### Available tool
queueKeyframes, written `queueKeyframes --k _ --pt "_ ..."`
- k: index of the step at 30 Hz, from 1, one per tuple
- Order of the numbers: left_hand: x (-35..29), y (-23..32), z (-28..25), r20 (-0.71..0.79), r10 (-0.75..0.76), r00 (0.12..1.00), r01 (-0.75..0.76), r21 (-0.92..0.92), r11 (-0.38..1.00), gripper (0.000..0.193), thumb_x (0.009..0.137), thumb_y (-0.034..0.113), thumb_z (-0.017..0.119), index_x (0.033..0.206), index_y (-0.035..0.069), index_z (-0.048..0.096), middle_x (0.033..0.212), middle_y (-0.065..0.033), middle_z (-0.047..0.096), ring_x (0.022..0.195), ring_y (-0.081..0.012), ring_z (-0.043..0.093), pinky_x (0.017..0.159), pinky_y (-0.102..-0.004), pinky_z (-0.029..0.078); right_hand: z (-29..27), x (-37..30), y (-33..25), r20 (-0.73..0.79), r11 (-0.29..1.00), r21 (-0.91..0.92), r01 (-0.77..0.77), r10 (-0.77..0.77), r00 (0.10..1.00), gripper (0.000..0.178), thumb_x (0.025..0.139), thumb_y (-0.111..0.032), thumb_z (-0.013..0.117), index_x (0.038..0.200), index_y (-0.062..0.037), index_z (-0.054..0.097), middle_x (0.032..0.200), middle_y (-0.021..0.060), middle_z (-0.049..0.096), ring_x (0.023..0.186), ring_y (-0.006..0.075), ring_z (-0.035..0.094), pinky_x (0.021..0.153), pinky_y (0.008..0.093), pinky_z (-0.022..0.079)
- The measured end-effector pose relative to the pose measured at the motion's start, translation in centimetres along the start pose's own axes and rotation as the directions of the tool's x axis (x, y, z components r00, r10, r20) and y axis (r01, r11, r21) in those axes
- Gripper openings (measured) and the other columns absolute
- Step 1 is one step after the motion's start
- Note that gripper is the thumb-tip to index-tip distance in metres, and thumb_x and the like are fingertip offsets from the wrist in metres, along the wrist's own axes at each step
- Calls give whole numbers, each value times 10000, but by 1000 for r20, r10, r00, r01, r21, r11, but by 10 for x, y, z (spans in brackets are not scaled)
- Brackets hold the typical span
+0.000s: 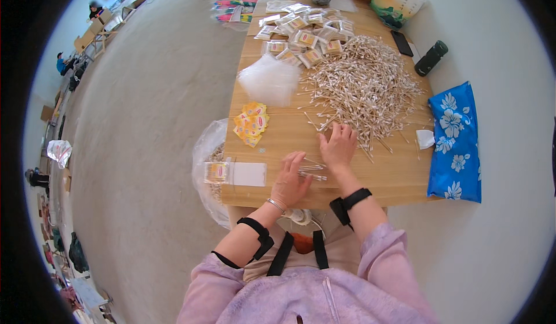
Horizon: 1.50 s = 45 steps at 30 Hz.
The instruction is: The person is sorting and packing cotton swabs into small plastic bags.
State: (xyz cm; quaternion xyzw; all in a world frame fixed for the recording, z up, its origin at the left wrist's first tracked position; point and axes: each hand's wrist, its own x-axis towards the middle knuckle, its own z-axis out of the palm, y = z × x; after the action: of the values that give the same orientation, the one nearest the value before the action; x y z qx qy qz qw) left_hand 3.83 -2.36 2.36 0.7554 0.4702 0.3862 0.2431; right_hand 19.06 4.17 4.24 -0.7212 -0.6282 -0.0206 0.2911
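My left hand [291, 180] rests low over the near edge of the wooden table, thumb and forefinger apart. A few loose cotton swabs [313, 177] lie roughly side by side in the gap, their left ends against the hand. Ahead and to the right, my right hand [339, 148] reaches with bent, parted fingers to the near edge of a big heap of cotton swabs [370, 86]; what is under its fingertips is hidden. Left of my left hand lies a clear bag of swabs with a yellow card [216, 173], beside a white rectangular card [249, 174].
Yellow printed cards [252, 123], clear plastic sleeves [270, 79] and filled swab packs [307, 37] lie along the table's left side. A blue flowered tissue pack [456, 144], black bottle [431, 58] and phone [401, 44] line the wall. A plastic-lined container [202, 144] stands beside the table.
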Motion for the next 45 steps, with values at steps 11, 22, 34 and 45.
queueKeyframes --k 11,22,34,45 --pt "2 2 -3 -44 -22 999 20 -42 999 658 751 47 636 1330 -7 327 1277 -238 412 1212 -401 391 1045 -433 334 21 -25 10 118 965 157 211 -230 966 138 758 -118 629 875 -163 686 869 0 602 936 226 525 825 399 399" --pt "1 -3 1 -102 -56 993 50 -65 997 637 737 22 623 1316 -6 358 1284 -224 430 1214 -388 402 1044 -427 336 -3 -20 58 -44 998 31 -63 64 997 178 755 -94 624 916 -143 683 918 22 597 960 249 531 833 393 412" --pt "3 -1 -1 -42 -17 999 17 -6 1000 585 744 55 635 1283 -9 418 1284 -211 435 1214 -380 411 1038 -427 349 -2 -10 36 26 987 -16 160 -159 987 206 743 -114 654 944 -147 683 1017 7 584 1034 246 491 915 387 389" --pt "0 -5 3 -79 -27 997 30 39 999 648 742 75 637 1326 -14 372 1347 -224 391 1295 -386 338 1106 -464 254 -3 -35 32 96 957 225 186 -211 973 180 763 -131 659 939 -156 687 1040 -11 599 1029 225 503 900 395 387"
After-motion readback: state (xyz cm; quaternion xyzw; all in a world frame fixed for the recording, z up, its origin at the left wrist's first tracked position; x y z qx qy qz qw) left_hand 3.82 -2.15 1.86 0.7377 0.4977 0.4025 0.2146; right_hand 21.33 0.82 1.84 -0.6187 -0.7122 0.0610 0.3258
